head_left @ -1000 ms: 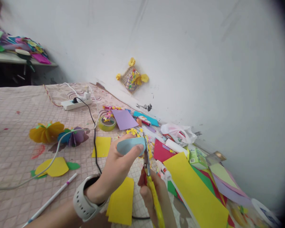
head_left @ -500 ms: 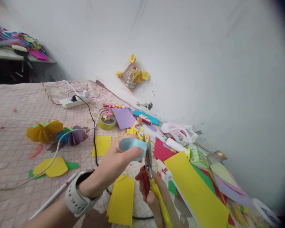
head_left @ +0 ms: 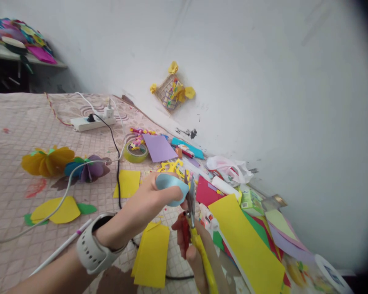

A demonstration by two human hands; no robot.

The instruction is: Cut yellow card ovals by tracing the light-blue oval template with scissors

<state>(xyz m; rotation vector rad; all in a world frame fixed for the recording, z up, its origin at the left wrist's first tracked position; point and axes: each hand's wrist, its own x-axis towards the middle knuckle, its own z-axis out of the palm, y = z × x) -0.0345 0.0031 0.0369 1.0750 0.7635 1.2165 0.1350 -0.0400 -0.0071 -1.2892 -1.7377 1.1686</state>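
My left hand point(head_left: 153, 196), with a white watch on the wrist, pinches a light blue piece of paper point(head_left: 168, 185) with a rounded edge. In my right hand point(head_left: 184, 241) are scissors point(head_left: 190, 212) with one red and one yellow handle. Their blades point up and stand slightly apart at the right edge of the blue paper; whether they touch it I cannot tell. Below my hands lie yellow paper strips point(head_left: 151, 257) in a small stack. A yellow paper square point(head_left: 127, 183) rests left of my left hand.
Paper flowers point(head_left: 49, 161) and a yellow cutout point(head_left: 57, 210) lie at left, crossed by a white cable. A power strip point(head_left: 93, 123) sits farther back. Tape point(head_left: 135, 152), a purple sheet point(head_left: 159, 148), a glue gun point(head_left: 209, 218) and a large yellow sheet point(head_left: 248, 245) surround the hands.
The view has shifted slightly, so most things on the table appear a little farther left. Both hands keep their holds, and the scissors stay at the blue paper's right edge.
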